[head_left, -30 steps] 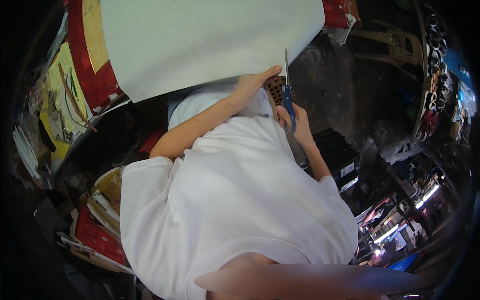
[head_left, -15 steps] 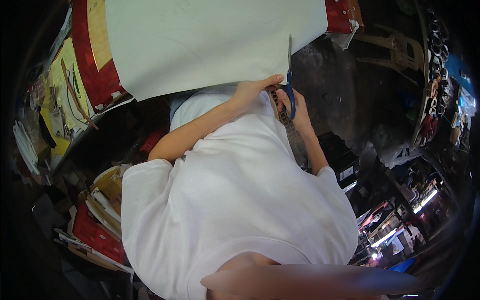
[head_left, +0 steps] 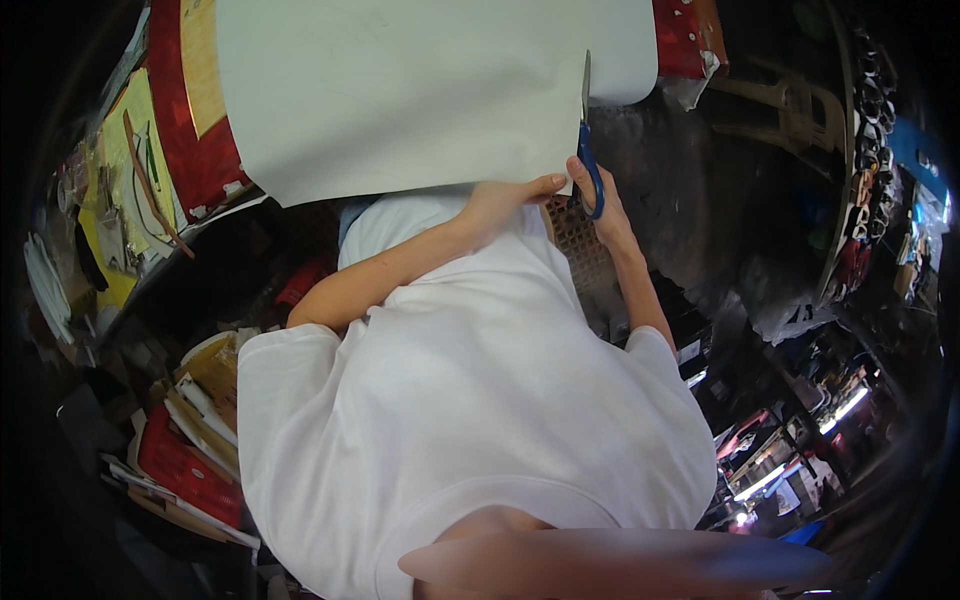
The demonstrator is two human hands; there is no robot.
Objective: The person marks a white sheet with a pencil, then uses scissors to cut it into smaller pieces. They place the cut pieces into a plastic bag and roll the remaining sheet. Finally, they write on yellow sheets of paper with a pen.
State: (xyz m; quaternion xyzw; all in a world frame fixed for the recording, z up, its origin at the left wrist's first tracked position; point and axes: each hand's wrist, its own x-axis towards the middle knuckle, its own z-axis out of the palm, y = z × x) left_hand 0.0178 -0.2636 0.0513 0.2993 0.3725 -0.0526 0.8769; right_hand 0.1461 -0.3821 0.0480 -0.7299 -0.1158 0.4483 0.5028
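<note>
A large pale sheet (head_left: 420, 110) lies over the table and hangs past its near edge. My left hand (head_left: 500, 203) reaches across my body and pinches the sheet's near right corner, thumb on top and fingers hidden underneath. In my right hand (head_left: 606, 205) is a pair of scissors (head_left: 589, 160) with blue handles. My thumb and fingers are wrapped round the handles. The blades point away from me along the sheet's right edge and look nearly closed. Both hands are close together at that corner.
Red-and-yellow covering (head_left: 185, 110) shows on the table at left, beside a yellow surface with strips and scraps (head_left: 140, 170). A beige plastic chair (head_left: 785, 105) stands at far right. At lower left, a red crate (head_left: 190, 465) sits among piled scraps.
My right hand and the scissors have moved slightly farther away and to the right along the sheet's edge. The sheet's near corner, with my left hand, has come a little toward me.
</note>
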